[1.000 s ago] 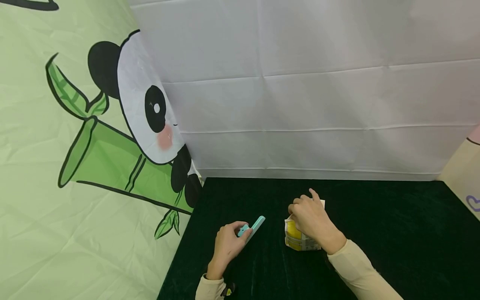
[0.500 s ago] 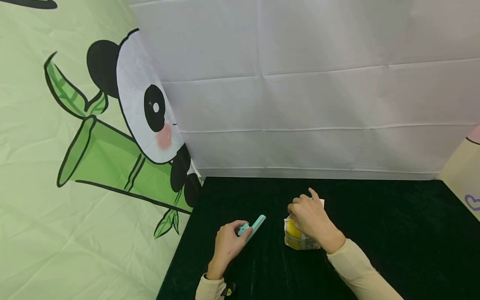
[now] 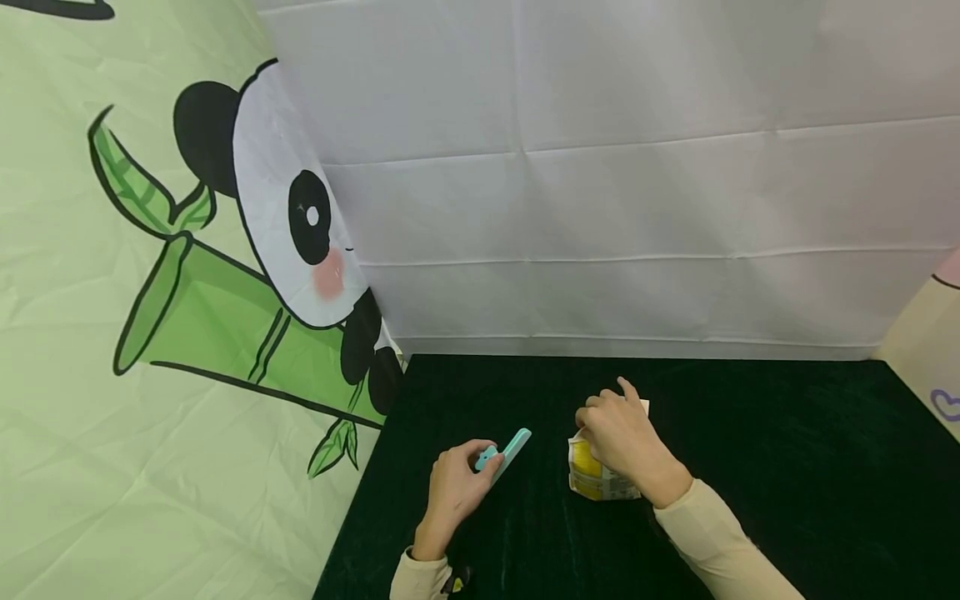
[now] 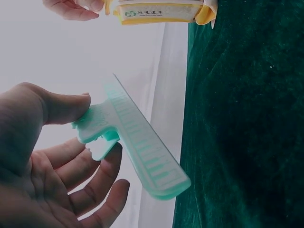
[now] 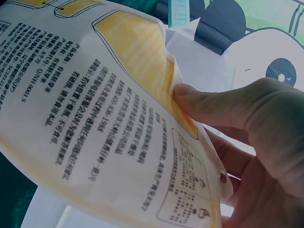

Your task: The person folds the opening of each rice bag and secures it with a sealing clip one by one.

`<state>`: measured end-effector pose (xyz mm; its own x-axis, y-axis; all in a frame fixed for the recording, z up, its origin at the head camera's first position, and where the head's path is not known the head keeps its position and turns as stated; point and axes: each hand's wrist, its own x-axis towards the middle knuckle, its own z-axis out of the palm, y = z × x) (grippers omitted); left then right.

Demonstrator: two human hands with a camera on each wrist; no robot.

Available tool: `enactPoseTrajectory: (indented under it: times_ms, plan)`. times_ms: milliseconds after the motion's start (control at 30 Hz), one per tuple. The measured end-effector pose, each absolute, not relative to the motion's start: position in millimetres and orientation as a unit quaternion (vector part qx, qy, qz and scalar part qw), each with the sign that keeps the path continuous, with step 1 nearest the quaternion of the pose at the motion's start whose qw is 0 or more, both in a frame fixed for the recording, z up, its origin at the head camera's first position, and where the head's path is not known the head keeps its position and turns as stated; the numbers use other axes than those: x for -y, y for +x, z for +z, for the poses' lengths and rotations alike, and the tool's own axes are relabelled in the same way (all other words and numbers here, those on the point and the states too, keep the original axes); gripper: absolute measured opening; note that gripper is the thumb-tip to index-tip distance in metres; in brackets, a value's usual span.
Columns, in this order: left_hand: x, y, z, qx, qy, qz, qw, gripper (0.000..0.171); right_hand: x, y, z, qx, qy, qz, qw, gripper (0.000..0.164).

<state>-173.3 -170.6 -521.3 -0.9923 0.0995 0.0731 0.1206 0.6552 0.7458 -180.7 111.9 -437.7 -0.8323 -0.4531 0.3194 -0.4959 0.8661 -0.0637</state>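
My left hand [image 3: 452, 492] pinches a mint-green bag clip [image 3: 513, 452] by its handles, thumb on one side and fingers on the other. The clip's long ridged bar [image 4: 149, 154] points away from the palm in the left wrist view. To the right, a yellow and white printed food bag [image 3: 587, 472] stands on the dark green cloth. My right hand [image 3: 626, 437] grips the bag's top edge, its thumb pressing the creased corner [image 5: 173, 90] in the right wrist view. A gap separates clip and bag. The bag's far side is hidden by the right hand.
The dark green cloth [image 3: 787, 467] covers the table. A white hanging sheet [image 3: 637, 208] rises behind it, and a light green panda-print sheet [image 3: 67, 458] hangs along the left. At the right edge stands a cream sheet [image 3: 922, 358] with a purple heart.
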Motion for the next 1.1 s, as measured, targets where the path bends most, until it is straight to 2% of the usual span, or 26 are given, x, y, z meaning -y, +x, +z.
enactPoseTrajectory:
  times_ms: [867, 1100]
  plan:
    - [159, -168, -515, 0.9, -0.079, -0.429, -0.007, 0.033, -114, -183, -441, 0.947, 0.261, 0.086, 0.167, 0.007]
    - [155, -165, -515, 0.896, -0.086, -0.435, -0.013, 0.035, -115, -182, -441, 0.949, 0.261, 0.09, 0.153, 0.006]
